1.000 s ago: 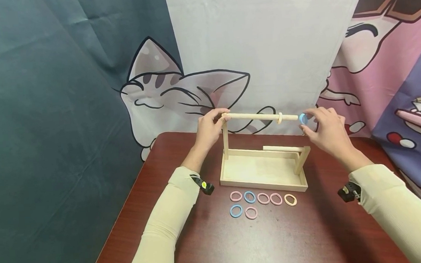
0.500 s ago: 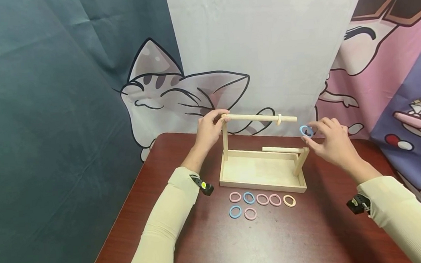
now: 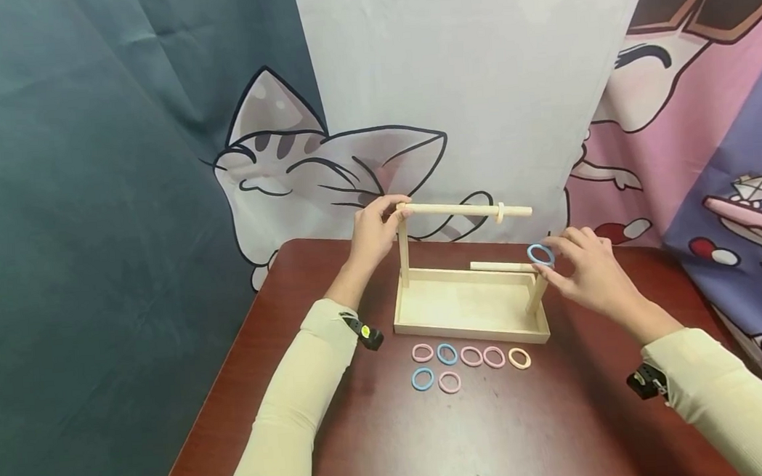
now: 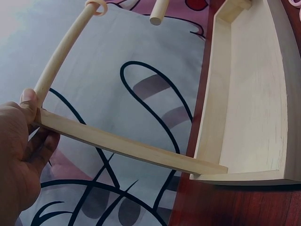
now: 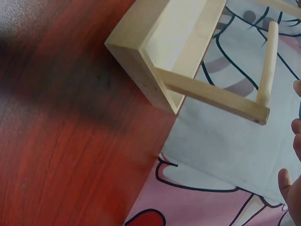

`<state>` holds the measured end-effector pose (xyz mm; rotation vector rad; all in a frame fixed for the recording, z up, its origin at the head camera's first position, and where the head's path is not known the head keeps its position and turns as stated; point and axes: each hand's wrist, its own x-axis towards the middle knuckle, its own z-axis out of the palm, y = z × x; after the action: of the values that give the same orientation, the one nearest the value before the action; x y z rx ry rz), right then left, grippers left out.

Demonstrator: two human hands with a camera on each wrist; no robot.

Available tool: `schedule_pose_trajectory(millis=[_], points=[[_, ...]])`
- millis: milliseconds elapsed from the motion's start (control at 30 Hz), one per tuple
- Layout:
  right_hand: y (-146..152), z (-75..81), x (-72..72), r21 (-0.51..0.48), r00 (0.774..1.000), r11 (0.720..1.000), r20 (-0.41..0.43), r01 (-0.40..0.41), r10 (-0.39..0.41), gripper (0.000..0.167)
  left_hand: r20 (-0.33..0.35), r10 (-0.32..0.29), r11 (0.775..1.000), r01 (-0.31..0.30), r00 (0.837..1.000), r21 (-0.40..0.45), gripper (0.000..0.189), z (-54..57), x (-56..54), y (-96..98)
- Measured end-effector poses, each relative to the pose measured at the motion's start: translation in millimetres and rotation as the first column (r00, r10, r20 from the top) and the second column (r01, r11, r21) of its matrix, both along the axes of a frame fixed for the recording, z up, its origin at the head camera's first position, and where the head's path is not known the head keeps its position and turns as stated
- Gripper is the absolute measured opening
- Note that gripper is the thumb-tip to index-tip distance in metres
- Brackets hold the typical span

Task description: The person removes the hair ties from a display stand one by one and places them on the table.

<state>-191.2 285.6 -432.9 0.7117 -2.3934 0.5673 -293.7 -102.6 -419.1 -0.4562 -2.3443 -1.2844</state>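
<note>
A wooden stand has a tray base (image 3: 472, 332), a tall left post (image 3: 404, 255) and a shorter right post (image 3: 537, 297). My left hand (image 3: 372, 230) grips the top of the tall post where the upper rod (image 3: 451, 209) joins it. A cream ring (image 3: 500, 212) hangs around that rod near its free end. Between thumb and fingertips, my right hand (image 3: 589, 269) pinches a blue ring (image 3: 531, 257), which overlaps the short post's top in the head view. From that post the lower rod (image 3: 497, 266) points left. In the right wrist view, only fingers (image 5: 285, 181) show at the edge.
In front of the tray lie several loose rings, among them a pink ring (image 3: 423, 361), a blue ring (image 3: 414, 380) and a yellow ring (image 3: 511, 359). All stand on a reddish-brown table (image 3: 367, 443). Behind it hangs a printed cloth (image 3: 476, 79).
My right hand has carried the blue ring from the upper rod's tip down to beside the short post's top. My left hand keeps its hold on the tall post.
</note>
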Motion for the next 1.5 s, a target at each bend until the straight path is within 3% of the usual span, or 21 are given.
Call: schedule_pose_trajectory(millis=[533,967,1167,1333,1500], points=[[-21,-12.1,18.4,0.088,0.995,0.991,-0.007,-0.102,0.103,0.041,0.003,0.005,1.0,-0.005,1.0,0.01,0.031,1.1,-3.0,1.0],[-43,-40.0,38.0,0.196,0.979,0.96,0.005,-0.201,0.205,0.035,0.001,0.011,1.0,-0.011,1.0,-0.002,0.032,-1.3,-3.3,-1.3],[-56,-58.3,50.8,0.249,0.97,0.939,0.012,-0.236,0.241,0.067,0.01,0.012,1.0,-0.012,1.0,-0.001,0.032,1.8,-2.2,0.9],[-67,-71.7,59.4,0.296,0.962,0.916,0.06,-0.271,0.266,0.037,0.028,0.017,1.0,-0.017,0.999,-0.001,0.031,1.1,0.1,0.8],[-77,-82.7,66.5,0.333,0.958,0.898,0.104,-0.287,0.268,0.045,0.03,0.021,1.0,-0.021,0.999,0.004,0.03,1.5,0.1,0.2]])
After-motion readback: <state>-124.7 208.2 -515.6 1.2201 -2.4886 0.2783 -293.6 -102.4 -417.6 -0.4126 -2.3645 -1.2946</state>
